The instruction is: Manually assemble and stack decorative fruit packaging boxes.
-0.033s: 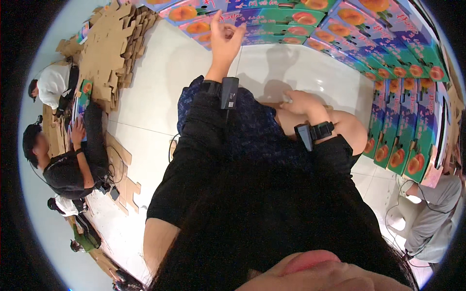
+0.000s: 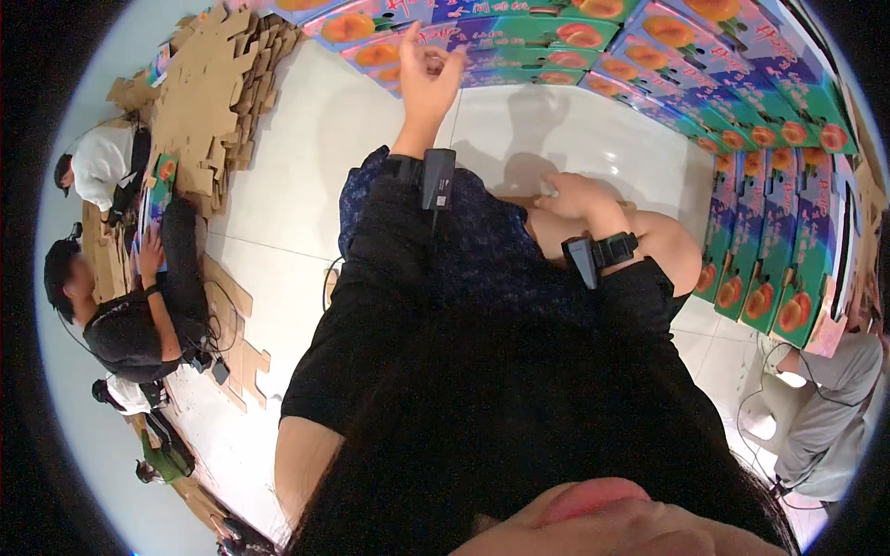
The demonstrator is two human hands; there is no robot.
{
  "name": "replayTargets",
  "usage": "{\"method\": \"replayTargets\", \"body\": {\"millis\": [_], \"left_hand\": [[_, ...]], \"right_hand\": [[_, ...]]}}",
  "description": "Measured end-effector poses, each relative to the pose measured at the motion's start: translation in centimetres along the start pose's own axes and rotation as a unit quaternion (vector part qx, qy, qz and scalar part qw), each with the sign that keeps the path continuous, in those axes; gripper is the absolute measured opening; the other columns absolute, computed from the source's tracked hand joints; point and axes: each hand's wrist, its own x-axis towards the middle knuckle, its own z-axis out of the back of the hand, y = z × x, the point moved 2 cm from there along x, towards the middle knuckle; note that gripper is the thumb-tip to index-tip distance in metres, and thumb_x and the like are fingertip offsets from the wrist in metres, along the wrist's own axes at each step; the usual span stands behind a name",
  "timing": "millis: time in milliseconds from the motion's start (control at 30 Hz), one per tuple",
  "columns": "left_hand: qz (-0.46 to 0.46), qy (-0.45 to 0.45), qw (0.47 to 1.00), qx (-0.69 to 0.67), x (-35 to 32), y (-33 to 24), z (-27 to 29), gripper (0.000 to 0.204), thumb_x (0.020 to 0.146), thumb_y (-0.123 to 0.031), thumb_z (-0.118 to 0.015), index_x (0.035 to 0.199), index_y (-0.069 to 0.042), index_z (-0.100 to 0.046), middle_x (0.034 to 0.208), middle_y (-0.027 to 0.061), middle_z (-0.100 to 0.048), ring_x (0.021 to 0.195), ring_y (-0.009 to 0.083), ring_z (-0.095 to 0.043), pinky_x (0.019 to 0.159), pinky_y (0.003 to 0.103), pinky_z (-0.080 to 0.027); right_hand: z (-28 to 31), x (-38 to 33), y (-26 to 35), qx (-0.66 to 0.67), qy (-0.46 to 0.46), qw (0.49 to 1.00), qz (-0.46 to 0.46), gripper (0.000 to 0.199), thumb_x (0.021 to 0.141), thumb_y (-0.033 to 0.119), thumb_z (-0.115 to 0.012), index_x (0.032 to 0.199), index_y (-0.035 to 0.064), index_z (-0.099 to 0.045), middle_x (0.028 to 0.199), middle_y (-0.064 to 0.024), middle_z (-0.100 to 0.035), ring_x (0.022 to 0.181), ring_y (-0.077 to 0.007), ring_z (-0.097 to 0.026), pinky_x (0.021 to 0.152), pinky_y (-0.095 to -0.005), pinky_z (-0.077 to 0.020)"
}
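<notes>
My left hand (image 2: 431, 82) is raised in front of a stack of colourful printed cartons (image 2: 501, 42), with the index finger stretched out and the other fingers bent. Nothing shows in it, and whether the fingertip touches a carton I cannot tell. Low by my bare knee, my right hand (image 2: 582, 197) is closed, thumb and fingers drawn together. A small pale spot shows at its fingertips, too small to name. Each wrist wears a black strap with a dark device, one on the left (image 2: 438, 179) and one on the right (image 2: 582, 259).
More fruit-printed cartons (image 2: 765, 232) stand upright at the right, beside a seated person in grey trousers (image 2: 830, 408). Flattened brown cardboard (image 2: 199, 93) is piled at the far left. Several people work along the left, one in black (image 2: 130, 324) with a hand on a carton. Pale tiles (image 2: 306, 167) cover the floor.
</notes>
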Motion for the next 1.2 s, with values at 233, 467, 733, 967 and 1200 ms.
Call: {"method": "replayTargets", "body": {"millis": [233, 467, 733, 967, 1200], "left_hand": [[-0.132, -0.123, 0.982, 0.050, 0.8, -4.4, -0.1, 0.056, 0.079, -0.007, -0.069, 0.122, -0.002, -0.034, 0.083, 0.0055, -0.051, 0.063, 0.0084, -0.049, 0.056, 0.020, -0.040], [-0.175, -0.176, 0.968, -0.039, 3.4, -8.3, -1.5, 0.050, 0.083, -0.004, -0.063, 0.121, -0.001, -0.031, 0.085, 0.0053, -0.048, 0.064, 0.0074, -0.047, 0.056, 0.019, -0.038], [-0.094, -0.132, 0.987, 0.020, 4.0, -5.9, -1.7, 0.061, 0.080, -0.008, -0.068, 0.128, 0.005, -0.032, 0.074, 0.0018, -0.051, 0.055, 0.0044, -0.043, 0.053, 0.018, -0.035], [-0.075, -0.068, 0.994, -0.038, 4.3, -6.5, -1.6, 0.078, 0.079, -0.007, -0.073, 0.136, 0.009, -0.022, 0.082, 0.0041, -0.059, 0.071, 0.0064, -0.053, 0.063, 0.018, -0.041], [-0.126, 0.004, 0.990, -0.068, 4.8, -5.4, -0.4, 0.075, 0.079, -0.001, -0.072, 0.133, 0.006, -0.020, 0.087, 0.0076, -0.062, 0.083, 0.0125, -0.058, 0.076, 0.025, -0.047]], "right_hand": [[0.8, 0.2, 0.3, 0.011, 0.042, 0.999, -0.028, 0.060, 0.081, 0.040, -0.062, 0.128, 0.0036, -0.050, 0.121, -0.0224, -0.057, 0.111, -0.0382, -0.054, 0.093, -0.0415, -0.0436], [0.3, 0.1, 0.3, 0.016, 0.064, 0.997, -0.042, 0.059, 0.083, 0.036, -0.062, 0.129, 0.0019, -0.049, 0.126, -0.0221, -0.054, 0.116, -0.0368, -0.051, 0.097, -0.0397, -0.0419], [-0.2, 0.4, 0.0, 0.035, 0.058, 0.997, -0.036, 0.060, 0.082, 0.037, -0.063, 0.130, 0.0020, -0.048, 0.127, -0.0226, -0.052, 0.118, -0.0370, -0.050, 0.099, -0.0399, -0.0409], [-1.4, 1.1, -1.2, 0.037, -0.005, 0.999, 0.027, 0.061, 0.080, 0.039, -0.065, 0.126, 0.0008, -0.051, 0.117, -0.0246, -0.058, 0.108, -0.0395, -0.055, 0.092, -0.0414, -0.0443], [-0.9, 0.6, -0.6, 0.021, 0.010, 1.000, 0.005, 0.059, 0.080, 0.039, -0.065, 0.124, 0.0008, -0.052, 0.113, -0.0242, -0.060, 0.105, -0.0401, -0.056, 0.089, -0.0420, -0.0455]]}}
